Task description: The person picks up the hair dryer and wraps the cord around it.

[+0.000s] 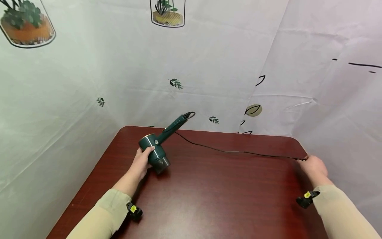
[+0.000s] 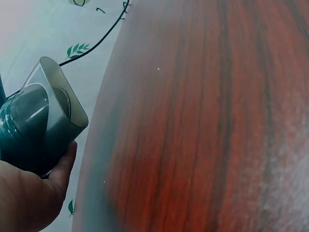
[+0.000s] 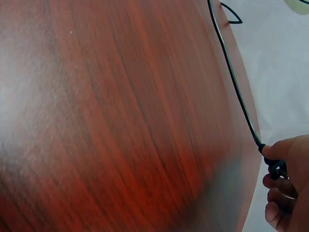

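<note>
A dark green hair dryer [image 1: 151, 147] is gripped round its barrel by my left hand [image 1: 141, 163], thumb on top. Its handle points up and to the right, and the nozzle [image 1: 161, 164] faces down toward the table. In the left wrist view the flat nozzle opening [image 2: 65, 94] shows beside the fingers. From the handle's end a thin black cord [image 1: 221, 151] runs across to the right. My right hand [image 1: 314, 168] pinches the cord's far end; in the right wrist view the plug [image 3: 276, 168] sits between thumb and curled fingers, partly hidden.
The reddish-brown wooden table [image 1: 221, 199] has rounded back corners. White sheeting [image 1: 209, 66] printed with leaves and plant jars hangs behind and along both sides. A small black camera [image 1: 134, 211] is strapped on the left wrist, another camera [image 1: 305, 199] on the right.
</note>
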Action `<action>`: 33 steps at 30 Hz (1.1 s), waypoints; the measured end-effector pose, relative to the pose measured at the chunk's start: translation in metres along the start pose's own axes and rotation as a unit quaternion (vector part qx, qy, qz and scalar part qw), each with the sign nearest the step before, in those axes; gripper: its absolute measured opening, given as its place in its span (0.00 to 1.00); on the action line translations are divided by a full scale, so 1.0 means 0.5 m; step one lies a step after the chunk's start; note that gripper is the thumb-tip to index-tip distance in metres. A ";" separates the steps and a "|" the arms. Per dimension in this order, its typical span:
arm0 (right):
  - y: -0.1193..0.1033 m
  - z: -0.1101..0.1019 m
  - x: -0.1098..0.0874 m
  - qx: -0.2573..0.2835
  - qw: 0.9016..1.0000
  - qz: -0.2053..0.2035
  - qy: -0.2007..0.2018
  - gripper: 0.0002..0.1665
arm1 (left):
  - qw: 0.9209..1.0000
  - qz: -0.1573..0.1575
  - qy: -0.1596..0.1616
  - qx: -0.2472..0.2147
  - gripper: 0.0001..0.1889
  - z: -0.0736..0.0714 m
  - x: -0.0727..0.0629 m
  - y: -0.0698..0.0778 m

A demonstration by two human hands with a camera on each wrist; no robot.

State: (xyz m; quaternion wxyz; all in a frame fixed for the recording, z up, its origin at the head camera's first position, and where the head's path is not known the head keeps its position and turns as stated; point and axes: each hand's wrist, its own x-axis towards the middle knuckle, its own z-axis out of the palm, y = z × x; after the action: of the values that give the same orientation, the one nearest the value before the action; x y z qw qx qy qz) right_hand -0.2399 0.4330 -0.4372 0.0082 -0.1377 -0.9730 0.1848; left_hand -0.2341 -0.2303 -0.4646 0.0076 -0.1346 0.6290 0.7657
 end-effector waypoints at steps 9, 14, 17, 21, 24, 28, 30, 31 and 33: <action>0.012 0.006 -0.011 0.000 1.000 -0.002 -0.013 0.29 | 0.999 0.006 0.045 -0.024 0.40 -0.010 0.003 0.003; 0.023 0.010 -0.019 0.014 0.999 -0.028 -0.013 0.27 | 0.998 -0.002 0.058 -0.025 0.48 -0.020 0.002 0.006; 0.030 0.013 -0.025 0.025 0.999 -0.046 -0.016 0.27 | 0.997 -0.005 0.066 -0.027 0.51 -0.026 0.001 0.010; 0.030 0.014 -0.032 0.031 0.997 -0.068 -0.023 0.30 | 0.997 -0.004 0.076 -0.033 0.53 -0.032 0.000 0.015; 0.025 0.015 -0.038 0.034 0.994 -0.096 -0.025 0.30 | 0.996 -0.002 0.078 -0.029 0.53 -0.034 -0.001 0.018; 0.011 0.014 -0.047 0.043 0.991 -0.127 -0.021 0.27 | 0.997 0.002 0.081 -0.015 0.53 -0.034 0.001 0.020; 0.000 0.012 -0.052 0.047 0.989 -0.141 -0.016 0.25 | 0.996 0.002 0.086 -0.009 0.53 -0.034 0.003 0.022; -0.006 0.010 -0.054 0.051 0.988 -0.146 -0.015 0.24 | 0.996 0.003 0.089 -0.005 0.53 -0.033 0.004 0.022; -0.020 0.005 -0.058 0.061 0.985 -0.162 -0.011 0.22 | 0.996 0.004 0.093 0.000 0.53 -0.033 0.005 0.022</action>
State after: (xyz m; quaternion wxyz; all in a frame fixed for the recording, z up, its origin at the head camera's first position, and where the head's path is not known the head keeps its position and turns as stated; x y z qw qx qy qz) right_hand -0.2147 0.4153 -0.4352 0.0362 0.0245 -0.9694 0.2417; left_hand -0.2354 -0.2491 -0.4573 -0.0544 -0.2027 0.6279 0.7495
